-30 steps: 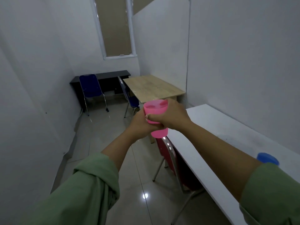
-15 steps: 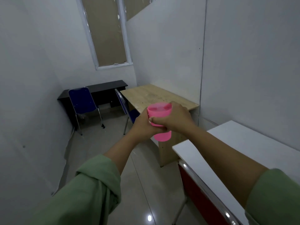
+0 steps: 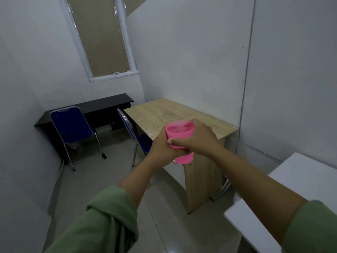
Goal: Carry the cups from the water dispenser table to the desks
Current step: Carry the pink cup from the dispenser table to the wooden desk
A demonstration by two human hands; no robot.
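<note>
A pink plastic cup (image 3: 179, 131) is held upright in front of me at chest height, over the near edge of a light wooden desk (image 3: 164, 114). My right hand (image 3: 198, 138) wraps around its side from the right. My left hand (image 3: 161, 150) clasps it from the left and below, partly under the right hand's fingers. The cup's lower middle is hidden by my fingers. A black desk (image 3: 102, 105) stands further back against the wall under the window.
A white desk (image 3: 310, 179) is at the right edge, close to me. One blue chair (image 3: 70, 123) faces the black desk; another blue chair (image 3: 135, 136) is tucked at the wooden desk's left side. Walls close in on the left and right, with tiled floor between.
I have walked forward past the white desk; the wooden desk is now closer and larger. Both hands keep the same hold on the pink cup. The blue cup on the white desk left view.
</note>
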